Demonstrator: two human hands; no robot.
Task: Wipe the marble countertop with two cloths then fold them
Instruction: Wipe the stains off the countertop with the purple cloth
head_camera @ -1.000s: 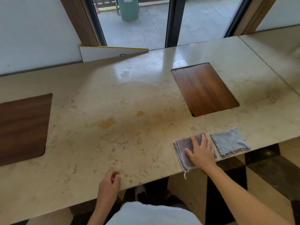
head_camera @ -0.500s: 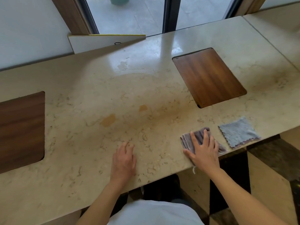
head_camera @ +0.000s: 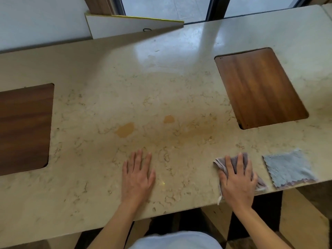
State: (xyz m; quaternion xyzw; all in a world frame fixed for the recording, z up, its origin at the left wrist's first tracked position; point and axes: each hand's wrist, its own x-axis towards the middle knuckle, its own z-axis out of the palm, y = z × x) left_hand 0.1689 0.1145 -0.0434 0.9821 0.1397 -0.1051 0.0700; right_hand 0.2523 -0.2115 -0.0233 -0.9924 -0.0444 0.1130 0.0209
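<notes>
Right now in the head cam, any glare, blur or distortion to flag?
Head view: window glare washes out the marble countertop at the far middle, around the bright streak. Wide-angle bowing curves the counter's edges. The left hand, the right hand and the purple-grey cloth beneath it are slightly soft. The blue-grey cloth and wooden inset read clearly.

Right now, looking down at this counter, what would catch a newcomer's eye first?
Two hands lie flat near the front edge of the marble countertop: the left hand on bare stone, the right hand pressing a crumpled purple-grey cloth. A light blue cloth lies flat just right of it. Two orange-yellow stains mark the middle, between dark wooden inset panels.
</notes>
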